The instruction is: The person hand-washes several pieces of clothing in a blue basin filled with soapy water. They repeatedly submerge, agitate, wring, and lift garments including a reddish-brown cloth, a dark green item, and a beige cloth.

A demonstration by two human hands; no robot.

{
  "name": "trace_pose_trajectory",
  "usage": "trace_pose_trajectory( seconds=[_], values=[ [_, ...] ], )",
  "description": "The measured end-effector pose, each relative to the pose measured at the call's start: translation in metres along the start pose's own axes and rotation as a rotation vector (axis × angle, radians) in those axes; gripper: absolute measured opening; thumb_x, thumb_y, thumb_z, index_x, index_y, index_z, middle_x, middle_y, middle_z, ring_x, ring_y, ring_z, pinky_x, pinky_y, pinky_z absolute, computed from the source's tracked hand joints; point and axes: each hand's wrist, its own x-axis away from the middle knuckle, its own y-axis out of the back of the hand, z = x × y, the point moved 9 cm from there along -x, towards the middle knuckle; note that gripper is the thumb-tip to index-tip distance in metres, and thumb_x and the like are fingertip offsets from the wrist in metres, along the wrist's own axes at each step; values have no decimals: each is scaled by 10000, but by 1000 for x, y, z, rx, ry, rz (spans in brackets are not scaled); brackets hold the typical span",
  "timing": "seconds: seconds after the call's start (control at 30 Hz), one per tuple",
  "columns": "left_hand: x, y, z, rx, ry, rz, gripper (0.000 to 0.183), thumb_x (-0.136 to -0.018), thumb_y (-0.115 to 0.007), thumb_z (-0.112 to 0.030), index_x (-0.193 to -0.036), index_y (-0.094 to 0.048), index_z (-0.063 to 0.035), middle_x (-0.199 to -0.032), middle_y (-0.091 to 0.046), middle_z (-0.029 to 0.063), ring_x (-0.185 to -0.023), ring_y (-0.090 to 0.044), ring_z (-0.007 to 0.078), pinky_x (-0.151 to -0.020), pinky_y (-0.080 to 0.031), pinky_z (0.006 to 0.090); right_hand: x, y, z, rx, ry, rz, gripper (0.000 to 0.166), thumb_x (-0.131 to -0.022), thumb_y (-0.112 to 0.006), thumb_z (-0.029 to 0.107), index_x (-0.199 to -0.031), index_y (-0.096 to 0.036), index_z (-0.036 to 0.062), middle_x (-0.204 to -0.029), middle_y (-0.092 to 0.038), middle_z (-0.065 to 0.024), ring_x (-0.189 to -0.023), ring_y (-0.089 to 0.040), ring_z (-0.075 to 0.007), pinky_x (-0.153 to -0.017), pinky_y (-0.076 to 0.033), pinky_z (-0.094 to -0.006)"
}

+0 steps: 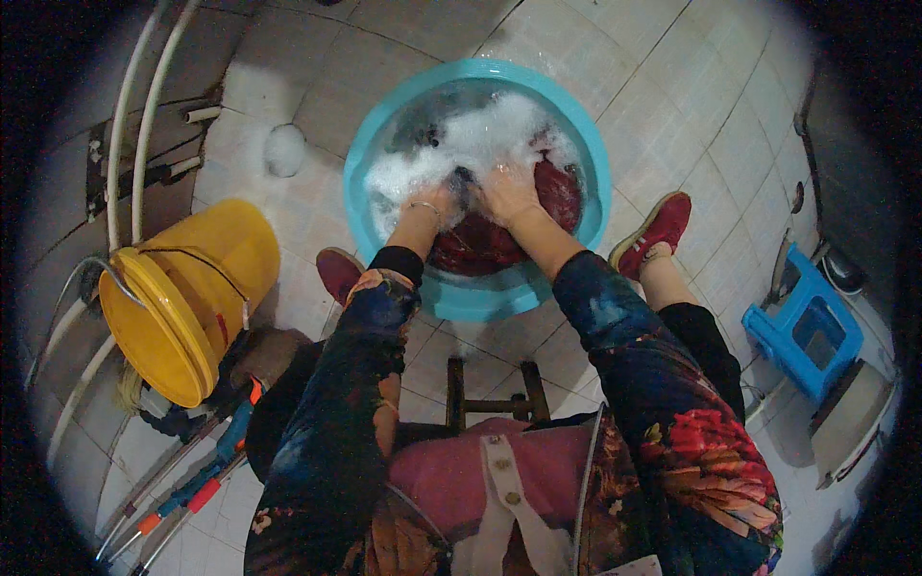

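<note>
A round turquoise plastic basin [595,151] stands on the floor before me, holding water, white suds [497,126] and wet dark red cloth [486,248]. Both of my hands are inside it, close together over the cloth. My left hand [437,201], with a bracelet at the wrist, grips a bunched dark piece of cloth [461,178]. On the other side of that piece, my right hand [508,191] is partly covered by foam, and its fingertips are hidden. More dark cloth [414,126] lies under the water towards the far left of the basin.
A yellow bucket [209,245] with a hose in its mouth is at the left, near pipes [148,129] and long-handled tools [194,497]. A foamy floor drain [285,150] is beyond it. At the right is a blue plastic stool [799,324]. Stool legs [497,405] show below me.
</note>
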Motion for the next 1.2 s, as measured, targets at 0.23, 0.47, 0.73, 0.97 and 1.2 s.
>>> trace_pose_trajectory(
  seconds=[0.23,0.47,0.73,0.97,1.2],
  values=[
    [10,-26,3,-195,-192,-247,418,-880,-406,-259,-1288,-420,-167,-1305,-425,107,-1212,-383,298,-1028,-270,417,-26,33,2,-165,-51,-78,428,-736,-579,365,-1104,-561,147,-1079,-552,-150,-962,-518,-318,-861,-389,-433],
    [55,96,-18,72,78,-174,378,-807,-522,-336,-1158,-559,-200,-1284,-461,72,-1160,-439,305,-990,-308,451,-3,11,-2,-121,3,274,342,-809,-518,317,-954,-629,27,-968,-619,-197,-912,-589,-346,-801,-451,-408],
    [227,265,-51,845,-460,-876,292,-764,-584,-293,-875,-627,-26,-770,-609,187,-692,-593,289,-658,-455,350,74,265,35,-1121,249,-163,535,-764,-670,213,-1236,-455,80,-930,-590,-56,-726,-563,-133,-551,-484,-238],
    [439,389,-98,848,-981,-961,212,-801,-617,-205,-937,-615,-42,-818,-606,-20,-746,-537,66,-685,-462,236,166,457,120,-495,499,-508,271,-706,-723,182,-901,-631,19,-722,-636,-49,-644,-572,-114,-604,-485,-270],
    [516,400,-91,836,-1074,-1127,344,-788,-647,-164,-1071,-480,-59,-929,-573,23,-871,-523,116,-769,-436,260,259,592,154,-763,540,-808,188,-701,-466,-38,-856,-561,10,-598,-472,29,-552,-429,-68,-474,-350,-247]
  ],
)
